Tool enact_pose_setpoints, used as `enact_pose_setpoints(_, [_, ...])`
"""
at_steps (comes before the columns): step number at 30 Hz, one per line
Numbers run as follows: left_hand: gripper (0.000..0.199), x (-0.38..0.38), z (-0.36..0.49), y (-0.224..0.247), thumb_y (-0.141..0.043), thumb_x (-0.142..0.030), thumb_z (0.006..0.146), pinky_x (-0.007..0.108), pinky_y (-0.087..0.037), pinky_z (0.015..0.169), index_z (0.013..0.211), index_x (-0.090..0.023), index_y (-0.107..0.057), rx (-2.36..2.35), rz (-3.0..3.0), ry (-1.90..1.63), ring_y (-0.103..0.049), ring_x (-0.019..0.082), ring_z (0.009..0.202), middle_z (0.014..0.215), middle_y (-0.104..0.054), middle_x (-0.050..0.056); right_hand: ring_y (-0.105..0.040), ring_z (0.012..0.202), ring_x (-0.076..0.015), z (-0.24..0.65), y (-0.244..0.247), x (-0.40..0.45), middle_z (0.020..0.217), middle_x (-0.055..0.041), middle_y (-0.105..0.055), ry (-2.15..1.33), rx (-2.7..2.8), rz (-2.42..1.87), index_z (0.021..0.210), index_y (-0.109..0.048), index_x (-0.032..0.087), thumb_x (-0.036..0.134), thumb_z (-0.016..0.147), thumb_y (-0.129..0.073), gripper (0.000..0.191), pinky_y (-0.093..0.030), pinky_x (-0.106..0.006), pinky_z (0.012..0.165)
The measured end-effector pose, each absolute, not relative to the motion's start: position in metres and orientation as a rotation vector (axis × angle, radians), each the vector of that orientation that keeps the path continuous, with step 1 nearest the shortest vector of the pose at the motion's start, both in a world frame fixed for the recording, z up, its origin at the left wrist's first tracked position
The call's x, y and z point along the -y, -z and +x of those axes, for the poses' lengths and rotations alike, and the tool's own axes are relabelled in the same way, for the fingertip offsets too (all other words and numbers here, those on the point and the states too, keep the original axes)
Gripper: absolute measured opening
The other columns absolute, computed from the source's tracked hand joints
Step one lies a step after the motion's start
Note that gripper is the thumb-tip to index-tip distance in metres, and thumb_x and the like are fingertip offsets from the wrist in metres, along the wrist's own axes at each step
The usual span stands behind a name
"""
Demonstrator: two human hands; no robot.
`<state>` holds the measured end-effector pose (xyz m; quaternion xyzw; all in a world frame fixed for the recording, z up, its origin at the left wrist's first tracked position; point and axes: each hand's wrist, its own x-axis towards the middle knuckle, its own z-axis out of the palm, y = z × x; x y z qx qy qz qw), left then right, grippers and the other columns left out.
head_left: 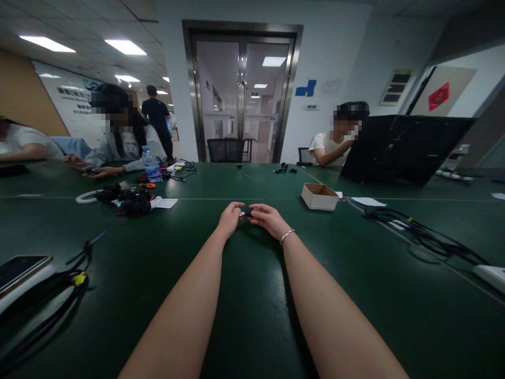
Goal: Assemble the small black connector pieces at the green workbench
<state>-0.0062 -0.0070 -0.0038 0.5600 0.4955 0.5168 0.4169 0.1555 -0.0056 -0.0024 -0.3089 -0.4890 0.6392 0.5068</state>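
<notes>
Both my hands meet over the middle of the green table (252,284). Between them is a small item (247,213), silvery at its left end and black at its right; what it is cannot be made out. My left hand (230,220) is closed on the silvery end. The black end is pinched in the fingers of my right hand (270,219), which has a silver bracelet (288,236) at the wrist. An open cardboard box (319,197) stands to the right, beyond my right hand.
Tangled black items (136,201) and a water bottle (151,164) are at the left. Cables (74,279) and a phone (23,271) sit at the near left. More cables (422,231) and a monitor (402,147) are on the right. People sit across the table.
</notes>
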Motion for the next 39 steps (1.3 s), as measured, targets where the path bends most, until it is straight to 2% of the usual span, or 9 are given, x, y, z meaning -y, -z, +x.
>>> enact_pose_setpoints(9, [0.027,0.0124,-0.0059,-0.0019,-0.043,-0.025,0.081,0.021,-0.033,0.049,0.097,-0.014,-0.061,-1.213,1.398,-1.274,-0.042,0.010,0.048,0.057,-0.049,-0.002,-0.066,0.069,-0.0121,0.1562,0.0021,0.0055,0.081,-0.0022,-0.064,-1.554,1.167,-0.738,0.090,-0.069,0.015,0.002,0.072,-0.070,0.022,-0.059,-0.021,0.066])
enact_pose_setpoints(13, [0.030,0.0123,-0.0063,-0.0018,-0.045,-0.017,0.074,0.020,-0.033,0.049,0.100,-0.014,-0.060,-1.178,1.412,-1.268,-0.042,0.009,0.047,0.057,-0.051,-0.003,-0.066,0.070,-0.0123,0.1556,0.0025,0.0051,0.078,-0.0011,-0.063,-1.543,1.144,-0.723,0.089,-0.069,0.015,0.002,0.072,-0.070,0.022,-0.059,-0.020,0.065])
enact_pose_setpoints(16, [0.028,0.0106,-0.0066,-0.0003,-0.042,-0.021,0.077,0.020,-0.033,0.047,0.097,-0.013,-0.060,-1.164,1.409,-1.256,-0.042,0.010,0.045,0.050,-0.047,-0.003,-0.065,0.069,-0.0117,0.1554,0.0026,0.0052,0.080,-0.0013,-0.063,-1.544,1.143,-0.735,0.088,-0.069,0.015,0.002,0.072,-0.069,0.021,-0.059,-0.021,0.066])
enact_pose_setpoints(20, [0.030,0.0091,-0.0063,0.0008,-0.044,-0.018,0.075,0.020,-0.033,0.046,0.101,-0.015,-0.060,-1.208,1.401,-1.288,-0.044,0.009,0.047,0.061,-0.053,-0.001,-0.065,0.072,-0.0123,0.1557,0.0027,0.0055,0.081,-0.0019,-0.062,-1.536,1.147,-0.735,0.089,-0.069,0.015,0.002,0.072,-0.069,0.022,-0.058,-0.023,0.069])
enact_pose_setpoints(24, [0.028,0.0091,-0.0060,0.0009,-0.043,-0.021,0.077,0.020,-0.031,0.044,0.098,-0.015,-0.060,-1.223,1.413,-1.278,-0.042,0.010,0.046,0.057,-0.050,-0.002,-0.065,0.071,-0.0124,0.1555,0.0027,0.0055,0.082,-0.0020,-0.062,-1.535,1.144,-0.740,0.089,-0.069,0.015,0.001,0.073,-0.068,0.021,-0.058,-0.022,0.068])
enact_pose_setpoints(28, [0.031,0.0091,-0.0070,0.0015,-0.045,-0.018,0.073,0.020,-0.033,0.044,0.101,-0.016,-0.060,-1.204,1.406,-1.273,-0.044,0.010,0.049,0.062,-0.053,-0.001,-0.065,0.070,-0.0119,0.1553,0.0028,0.0051,0.080,-0.0010,-0.061,-1.535,1.145,-0.728,0.089,-0.069,0.016,0.001,0.072,-0.068,0.022,-0.058,-0.022,0.068])
enact_pose_setpoints(31, [0.029,0.0087,-0.0076,0.0021,-0.044,-0.021,0.076,0.020,-0.032,0.044,0.099,-0.015,-0.060,-1.182,1.416,-1.260,-0.043,0.010,0.046,0.056,-0.050,-0.002,-0.065,0.071,-0.0122,0.1555,0.0028,0.0049,0.082,-0.0020,-0.062,-1.535,1.152,-0.735,0.089,-0.069,0.015,0.001,0.073,-0.069,0.022,-0.058,-0.023,0.069])
enact_pose_setpoints(35, [0.032,0.0090,-0.0077,0.0015,-0.045,-0.019,0.075,0.020,-0.032,0.044,0.103,-0.016,-0.059,-1.203,1.408,-1.284,-0.043,0.010,0.046,0.061,-0.054,-0.001,-0.066,0.074,-0.0136,0.1561,0.0026,0.0054,0.083,-0.0032,-0.063,-1.542,1.148,-0.735,0.091,-0.068,0.014,0.001,0.073,-0.068,0.022,-0.058,-0.023,0.069])
enact_pose_setpoints(39, [0.028,0.0094,-0.0074,0.0009,-0.042,-0.027,0.082,0.020,-0.031,0.044,0.096,-0.014,-0.062,-1.191,1.435,-1.274,-0.042,0.010,0.045,0.054,-0.051,-0.001,-0.066,0.071,-0.0122,0.1563,0.0025,0.0055,0.082,-0.0016,-0.063,-1.544,1.166,-0.734,0.090,-0.068,0.016,0.003,0.072,-0.070,0.023,-0.059,-0.022,0.068])
